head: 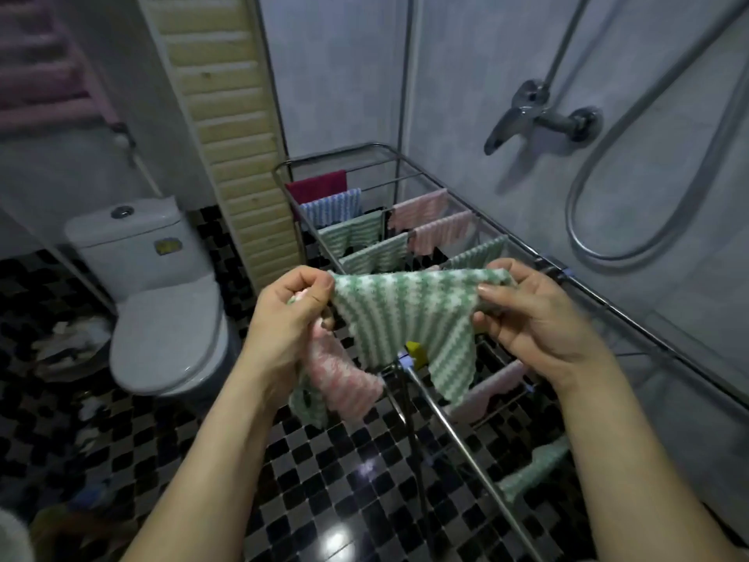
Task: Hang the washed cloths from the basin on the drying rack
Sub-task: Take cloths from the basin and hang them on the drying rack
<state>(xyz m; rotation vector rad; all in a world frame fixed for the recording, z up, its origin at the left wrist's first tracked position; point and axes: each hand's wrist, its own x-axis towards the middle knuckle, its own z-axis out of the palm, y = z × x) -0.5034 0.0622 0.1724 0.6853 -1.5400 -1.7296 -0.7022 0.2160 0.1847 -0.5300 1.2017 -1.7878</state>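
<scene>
Green-striped cloth [401, 318] is up in front of me, stretched by its top edge between both hands, right over the near half of the drying rack [632, 320]. Left hand [283, 318]: thumb and curled fingers pinching the cloth's left corner. That same fist grips a bunched pink-striped cloth [344, 379] hanging below the palm, with a scrap of another green piece [310, 405] poking out under it. Right hand [535, 314]: thumb on top, fingers curled beneath, pinching the right corner. The cloth sags in the middle and its lower edge dangles over the rack's long left rail. Touching it or not, I can't tell. Something small and yellow [417, 350] peeks out beneath; I can't make out what.

Looking to the far end of the rack, it's well loaded. At the far left corner there's a maroon cloth [318, 186], then a blue-striped cloth [332, 206], then a pale green cloth [350, 233] and a second pale green cloth [375, 255] coming down the left side. Along the right side I see a pink cloth [419, 206], a second pink cloth [441, 235], and a green one [478, 255] just behind my stretched cloth. At the near end, right side, a pale pink cloth [486, 391] and a mint cloth [535, 468] are draped over the rungs.

The rack stands against the wall under the shower tap [539, 115] and its hose [570, 212]. A toilet [162, 318], lid down, sits off to the left on the checkered floor [324, 480].
</scene>
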